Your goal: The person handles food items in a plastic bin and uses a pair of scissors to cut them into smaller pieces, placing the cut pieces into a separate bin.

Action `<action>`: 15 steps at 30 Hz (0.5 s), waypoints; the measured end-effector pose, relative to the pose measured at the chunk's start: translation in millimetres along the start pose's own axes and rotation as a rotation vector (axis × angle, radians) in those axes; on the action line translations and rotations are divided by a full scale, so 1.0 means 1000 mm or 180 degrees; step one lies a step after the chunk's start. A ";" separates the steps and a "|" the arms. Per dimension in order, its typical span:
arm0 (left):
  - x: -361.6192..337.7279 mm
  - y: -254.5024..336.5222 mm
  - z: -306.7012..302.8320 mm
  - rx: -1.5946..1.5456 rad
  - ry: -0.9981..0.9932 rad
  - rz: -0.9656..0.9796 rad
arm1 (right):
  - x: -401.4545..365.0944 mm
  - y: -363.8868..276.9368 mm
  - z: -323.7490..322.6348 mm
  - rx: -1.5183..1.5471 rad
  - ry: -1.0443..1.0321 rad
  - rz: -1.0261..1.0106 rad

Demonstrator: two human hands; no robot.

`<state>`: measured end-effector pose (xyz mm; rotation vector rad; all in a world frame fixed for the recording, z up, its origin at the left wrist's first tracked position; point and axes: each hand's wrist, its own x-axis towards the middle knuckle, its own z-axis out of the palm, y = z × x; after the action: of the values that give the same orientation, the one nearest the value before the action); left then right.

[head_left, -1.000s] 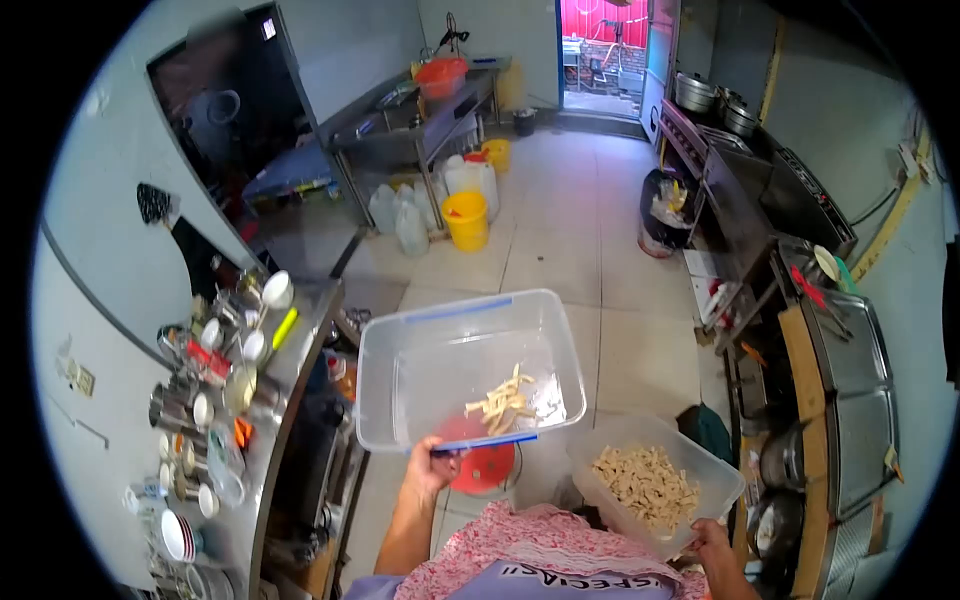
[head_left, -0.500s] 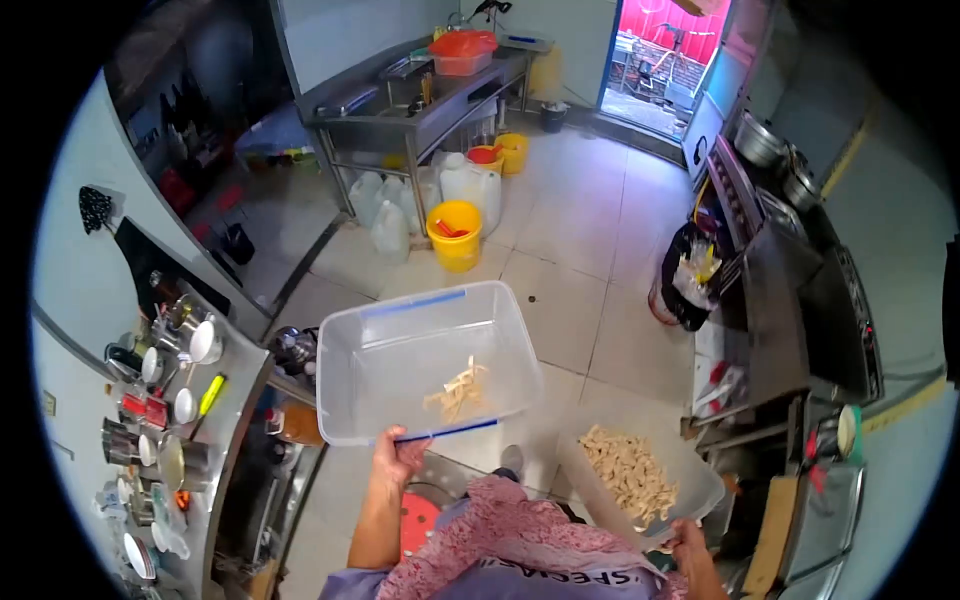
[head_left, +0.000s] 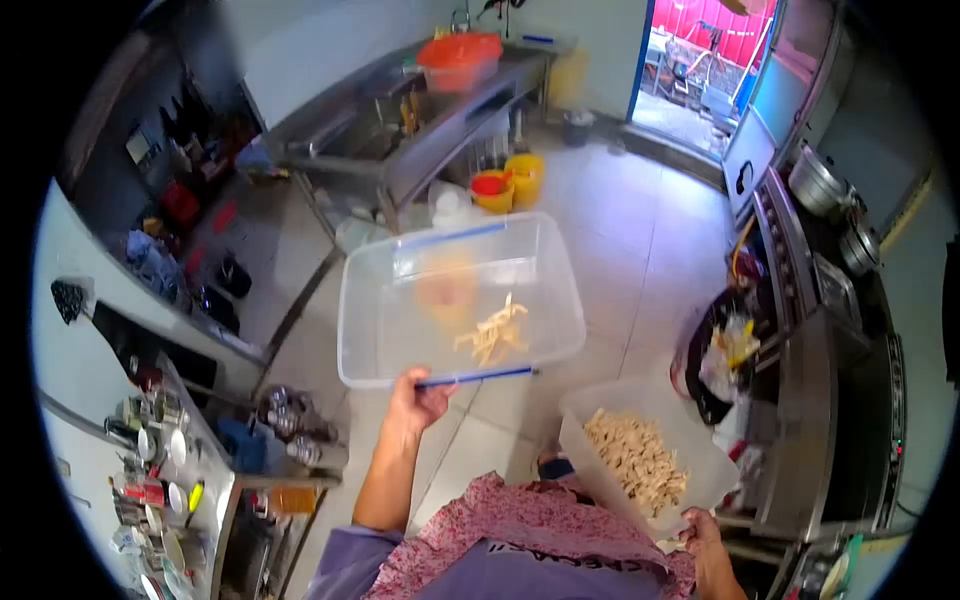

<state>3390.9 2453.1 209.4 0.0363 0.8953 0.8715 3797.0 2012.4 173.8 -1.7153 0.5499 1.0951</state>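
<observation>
My left hand [head_left: 420, 398] grips the near rim of a large clear plastic bin [head_left: 375, 340], by its blue clip strip. A small heap of pale, stick-like food pieces [head_left: 492, 332] lies in the bin toward its near right side. In my right hand [head_left: 700, 528] is the near corner of a second translucent container [head_left: 715, 470], held lower and to the right. Many beige chunks of food [head_left: 638, 462] cover its bottom. Both containers are held up over the floor in front of my patterned apron [head_left: 500, 515].
A steel sink counter [head_left: 400, 165] stands ahead left, with yellow buckets [head_left: 523, 180] beside it. On the right are a stove [head_left: 785, 250] and a black-lined bin [head_left: 715, 370]. A shelf of utensils [head_left: 205, 500] runs along the left. An open doorway [head_left: 690, 100] is at the back.
My view has shifted forward across the tiled floor. The large bin now sits higher and further right in view, and both hands keep hold of their containers.
</observation>
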 end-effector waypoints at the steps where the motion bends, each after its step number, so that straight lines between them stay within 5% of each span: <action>1: 0.014 0.010 0.040 0.0019 -0.0120 -0.0113 | 0.015 -0.044 0.025 -0.0016 0.0005 -0.0077; 3: 0.027 0.021 0.090 0.0082 -0.0203 -0.0445 | 0.030 -0.104 0.056 -0.0091 0.0117 -0.0089; 10: 0.138 0.057 0.233 -0.0044 -0.0209 -0.0009 | 0.108 -0.294 0.151 -0.0476 -0.0390 -0.0241; 15: 0.272 0.098 0.317 0.0003 -0.0201 0.0052 | 0.187 -0.383 0.207 -0.0418 -0.0680 -0.0399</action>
<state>3633.8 2801.7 270.2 0.0716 0.8374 0.8804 4096.2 2379.3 180.3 -1.6938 0.2379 1.2274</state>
